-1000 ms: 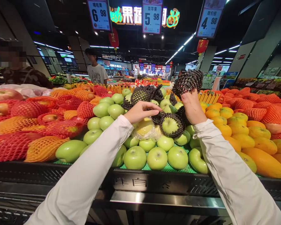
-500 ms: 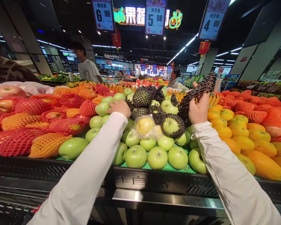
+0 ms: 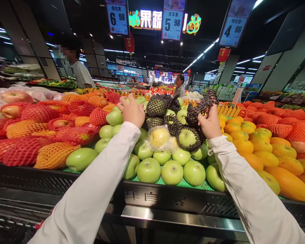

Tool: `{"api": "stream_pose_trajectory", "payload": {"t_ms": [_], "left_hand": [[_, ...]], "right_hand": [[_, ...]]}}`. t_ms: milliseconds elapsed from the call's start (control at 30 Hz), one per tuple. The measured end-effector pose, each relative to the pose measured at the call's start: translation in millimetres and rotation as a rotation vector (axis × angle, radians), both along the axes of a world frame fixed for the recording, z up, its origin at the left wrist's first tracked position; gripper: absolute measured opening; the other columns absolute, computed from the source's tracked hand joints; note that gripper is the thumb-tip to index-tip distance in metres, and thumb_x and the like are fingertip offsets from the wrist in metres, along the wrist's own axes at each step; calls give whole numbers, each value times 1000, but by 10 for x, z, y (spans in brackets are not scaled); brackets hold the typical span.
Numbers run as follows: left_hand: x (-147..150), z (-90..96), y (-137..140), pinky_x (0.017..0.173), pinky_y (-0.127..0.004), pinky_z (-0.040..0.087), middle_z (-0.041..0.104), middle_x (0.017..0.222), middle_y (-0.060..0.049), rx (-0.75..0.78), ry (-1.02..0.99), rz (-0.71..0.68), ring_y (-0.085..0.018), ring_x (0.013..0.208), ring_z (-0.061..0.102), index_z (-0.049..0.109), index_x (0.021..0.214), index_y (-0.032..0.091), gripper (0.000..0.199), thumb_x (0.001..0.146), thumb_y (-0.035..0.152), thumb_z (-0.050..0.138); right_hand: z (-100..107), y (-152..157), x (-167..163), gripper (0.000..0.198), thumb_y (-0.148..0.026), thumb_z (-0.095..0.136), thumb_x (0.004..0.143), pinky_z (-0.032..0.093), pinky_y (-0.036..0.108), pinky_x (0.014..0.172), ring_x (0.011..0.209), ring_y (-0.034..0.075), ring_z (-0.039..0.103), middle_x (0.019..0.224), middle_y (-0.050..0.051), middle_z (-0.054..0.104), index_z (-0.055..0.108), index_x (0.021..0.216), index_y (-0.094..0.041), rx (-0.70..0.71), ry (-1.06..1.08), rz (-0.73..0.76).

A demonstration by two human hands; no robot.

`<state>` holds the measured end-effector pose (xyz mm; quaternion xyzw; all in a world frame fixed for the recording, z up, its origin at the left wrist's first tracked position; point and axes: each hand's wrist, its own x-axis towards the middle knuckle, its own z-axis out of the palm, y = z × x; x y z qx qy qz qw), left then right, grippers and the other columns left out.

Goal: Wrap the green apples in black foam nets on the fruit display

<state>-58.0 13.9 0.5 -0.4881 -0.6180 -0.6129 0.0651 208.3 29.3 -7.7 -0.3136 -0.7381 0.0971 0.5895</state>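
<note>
My right hand (image 3: 210,122) is closed around a black foam net (image 3: 202,106), whose lattice bunches up above the fingers. Just left of it, a green apple (image 3: 187,137) sits in another black net. My left hand (image 3: 132,111) is over the pile at the left, its fingers apart. Some green fruit shows between them, but the fingertips are partly hidden. Close to this hand lies a loose green apple (image 3: 114,117). Between the hands are a black-netted apple (image 3: 156,106) and a yellowish fruit in clear wrap (image 3: 159,136).
Red and orange netted fruit (image 3: 37,113) fills the left side of the black display tray (image 3: 167,196). Oranges (image 3: 265,154) and red-netted fruit (image 3: 297,130) lie to the right. Price signs (image 3: 173,20) hang overhead. A person in a white shirt (image 3: 82,74) stands beyond the display.
My left hand has risen slightly, with its fingers pointing more upward. My right hand has moved left and down with the black foam net. The white-shirted person has shifted left in view.
</note>
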Motion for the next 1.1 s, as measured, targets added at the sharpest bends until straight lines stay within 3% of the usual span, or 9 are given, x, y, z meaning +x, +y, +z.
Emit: {"api": "stream_pose_trajectory", "payload": {"t_ms": [133, 233, 333, 467, 633, 733, 833, 967, 1100], "left_hand": [[158, 87, -33, 103, -41, 48, 54, 132, -9, 344, -499, -456, -24, 124, 53, 49, 116, 26, 41, 87, 53, 59], [338, 109, -134, 83, -36, 58, 61, 122, -8, 222, -781, -878, -22, 108, 63, 52, 113, 26, 47, 87, 66, 50], [488, 88, -296, 71, -29, 59, 64, 118, -6, 24, -689, -1148, -20, 98, 66, 56, 113, 26, 45, 85, 61, 58], [563, 12, -425, 52, -24, 52, 65, 101, -2, -179, -455, -1366, -15, 71, 63, 56, 118, 29, 53, 80, 65, 63], [523, -38, -413, 66, -30, 56, 61, 105, -2, -291, -287, -1387, -16, 80, 64, 43, 121, 28, 65, 73, 63, 72], [509, -37, -413, 82, -32, 55, 59, 111, -3, -279, -148, -1369, -18, 94, 64, 40, 117, 26, 72, 64, 41, 86], [513, -32, -419, 79, -32, 55, 57, 113, -4, -261, -100, -1323, -18, 92, 63, 42, 114, 25, 69, 61, 29, 87], [507, -18, -386, 76, -28, 52, 60, 111, -3, -125, -142, -1223, -18, 94, 62, 50, 107, 22, 60, 59, 31, 85], [478, 1, -343, 76, -28, 50, 65, 89, 1, -97, -329, -1185, -17, 84, 63, 53, 98, 20, 50, 59, 36, 81]], "right_hand": [[-3, -177, -160, 62, -32, 64, 75, 59, 38, 65, 79, 22, 67, 112, 10, 65, 41, 133, -26, -16, -72, 100], [-20, -251, -229, 63, -28, 64, 71, 57, 36, 55, 78, 23, 66, 111, 10, 64, 46, 132, -24, 53, -216, 98], [-32, -296, -294, 58, -27, 68, 70, 61, 44, 71, 101, 30, 63, 118, 14, 62, 53, 126, -20, 211, -288, 50], [-35, -356, -367, 60, -37, 82, 66, 49, 53, 104, 122, 34, 55, 125, 15, 62, 60, 119, -19, 392, -308, 10], [-11, -429, -373, 42, -40, 81, 68, 54, 48, 96, 111, 31, 63, 113, 11, 69, 67, 103, -22, 459, -310, -39], [6, -442, -351, 44, -43, 80, 66, 55, 49, 90, 102, 32, 65, 106, 11, 71, 67, 101, -20, 373, -265, -128], [12, -432, -338, 48, -45, 79, 63, 56, 50, 86, 96, 33, 67, 100, 13, 72, 67, 100, -16, 254, -252, -174], [-1, -431, -345, 45, -36, 76, 64, 56, 52, 90, 100, 33, 66, 105, 13, 71, 64, 103, -17, 191, -237, -53], [-11, -459, -360, 54, -37, 76, 67, 64, 43, 75, 102, 28, 67, 115, 11, 65, 56, 115, -21, -87, -145, 225]]}}
